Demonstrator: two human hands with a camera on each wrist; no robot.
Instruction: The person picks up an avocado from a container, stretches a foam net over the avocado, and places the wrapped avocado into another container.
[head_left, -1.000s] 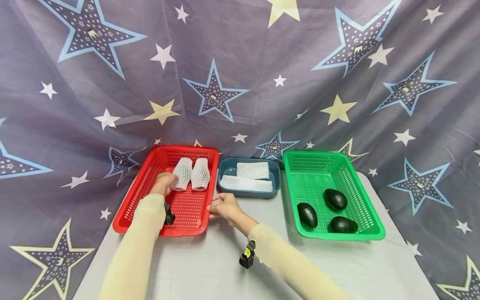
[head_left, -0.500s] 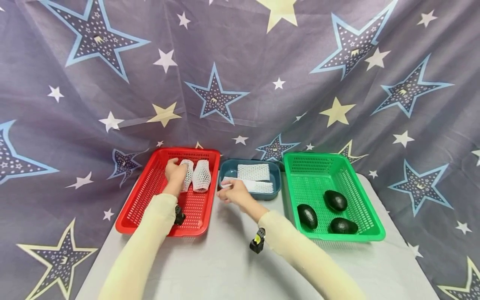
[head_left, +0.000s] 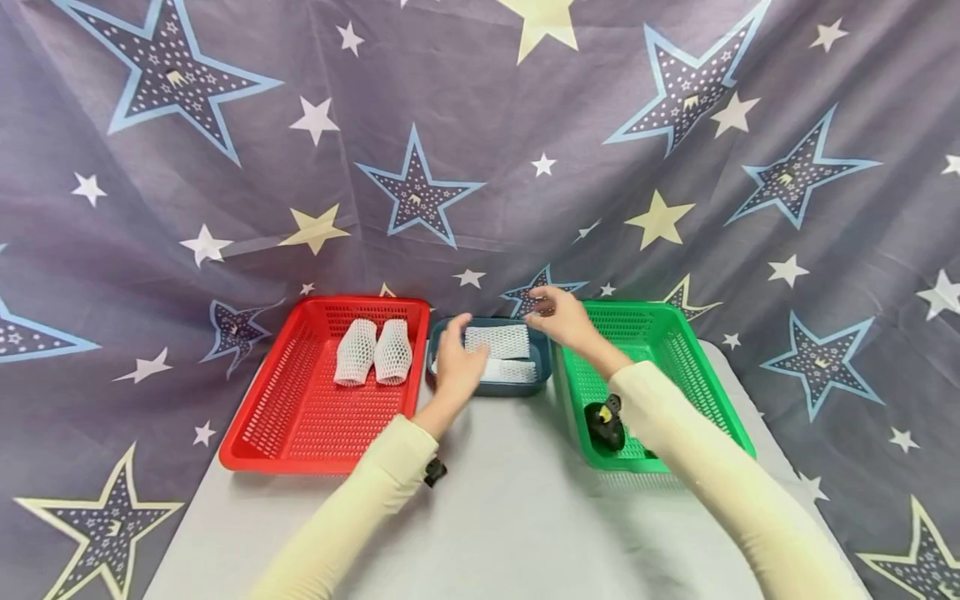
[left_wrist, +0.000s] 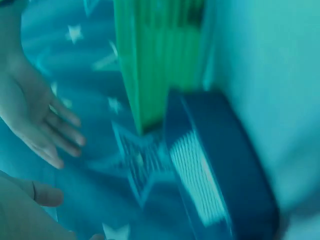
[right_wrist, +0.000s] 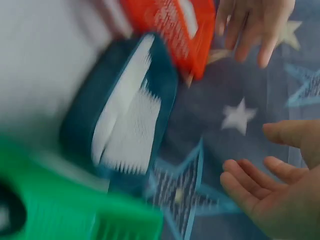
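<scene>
My left hand [head_left: 459, 362] hovers over the left part of a dark blue tub [head_left: 491, 390], holding nothing, fingers relaxed. At the tub's back right corner my right hand [head_left: 566, 321] is raised with loosely bent fingers and nothing in them. Two flat white foam net sleeves, a rear one [head_left: 498, 341] and a front one [head_left: 512, 372], lie in the tub; the left hand covers part of the front one. Two plump white foam net sleeves [head_left: 356, 352] lie side by side in the red basket [head_left: 322, 450]; their contents are unclear.
A green basket [head_left: 693, 333] stands right of the tub. In it a dark avocado [head_left: 609, 435] shows partly behind the right wrist camera; the right arm hides most of the rest. A star-patterned curtain [head_left: 480, 150] hangs behind the white-covered table [head_left: 510, 500].
My left hand has left the sleeves in the red basket and moved right to the tub. My right hand has risen and moved right, from beside the red basket to the tub's right end.
</scene>
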